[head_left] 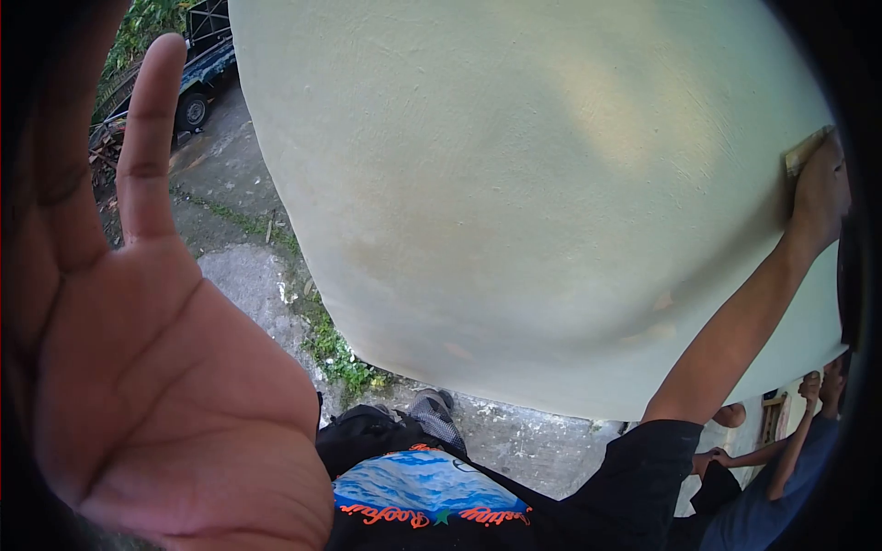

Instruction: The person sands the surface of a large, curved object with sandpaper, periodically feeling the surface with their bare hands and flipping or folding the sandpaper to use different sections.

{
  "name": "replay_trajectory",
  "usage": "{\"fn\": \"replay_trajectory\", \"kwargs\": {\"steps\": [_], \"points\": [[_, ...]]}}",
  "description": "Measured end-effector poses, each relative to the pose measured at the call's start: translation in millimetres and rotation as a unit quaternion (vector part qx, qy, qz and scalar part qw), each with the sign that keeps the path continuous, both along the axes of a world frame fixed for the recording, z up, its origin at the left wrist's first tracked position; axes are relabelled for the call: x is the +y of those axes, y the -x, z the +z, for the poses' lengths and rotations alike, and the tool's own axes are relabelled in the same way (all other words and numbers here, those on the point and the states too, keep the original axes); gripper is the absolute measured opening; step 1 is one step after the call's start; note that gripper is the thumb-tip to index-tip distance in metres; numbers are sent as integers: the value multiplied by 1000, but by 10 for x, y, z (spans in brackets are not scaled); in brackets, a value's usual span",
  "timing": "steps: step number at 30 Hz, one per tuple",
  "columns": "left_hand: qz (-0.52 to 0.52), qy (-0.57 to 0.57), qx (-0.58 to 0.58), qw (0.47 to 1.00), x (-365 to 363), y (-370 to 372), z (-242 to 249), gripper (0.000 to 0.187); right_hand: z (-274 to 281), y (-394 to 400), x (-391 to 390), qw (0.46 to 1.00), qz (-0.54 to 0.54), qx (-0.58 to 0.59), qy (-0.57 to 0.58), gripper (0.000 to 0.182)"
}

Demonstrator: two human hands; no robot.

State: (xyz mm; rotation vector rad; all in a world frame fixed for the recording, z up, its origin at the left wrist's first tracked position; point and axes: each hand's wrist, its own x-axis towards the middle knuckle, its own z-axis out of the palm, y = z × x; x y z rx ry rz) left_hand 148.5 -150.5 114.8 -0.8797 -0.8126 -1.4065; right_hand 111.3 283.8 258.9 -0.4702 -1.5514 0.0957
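My left hand is raised close to the camera on the left, palm toward me, fingers stretched up and holding nothing. Part of it runs out of the frame. At the far right, my right arm reaches up to a large pale green wall. There my right hand is closed around a flat, tan-yellow block against the wall surface. Whether this is a sanding block or a brush I cannot make out. The wall has faint scratches and several brownish and paler patches.
Below the wall runs a concrete path with a strip of grass and weeds. My shoe stands near the wall's foot. A person in a dark blue shirt is at lower right. A wheeled vehicle stands at upper left.
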Motion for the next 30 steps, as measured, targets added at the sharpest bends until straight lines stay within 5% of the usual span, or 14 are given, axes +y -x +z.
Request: {"fn": "replay_trajectory", "kwargs": {"steps": [2, 5, 16, 24, 26, 28, 30], "points": [[3, 7, 4, 1000, 169, 44, 39, 67, -120, -15, -212, 992, -29, 48, -112, 68], [-4, 19, 2, 1000, 309, 74, 19, 67, -148, 210, -505, 962, -156, 190, -116, 61], [32, 55, -14, 998, 226, 218, -108, 68, -240, 1, -413, 991, -45, 58, -115, 62], [44, 92, -9, 995, 308, 127, -152, 68, -597, -42, -609, 944, -33, 66, -320, 76], [263, 147, -9, 954, 533, 535, -181, 55, -589, -36, -554, 946, -33, 74, -313, 81], [388, 211, -71, 894, 603, 841, -317, 61, -579, -61, -585, 956, -47, 76, -278, 82], [404, 193, -62, 892, 761, 1145, -458, 57, -554, -218, -701, 971, -28, 35, -233, 82]]}}
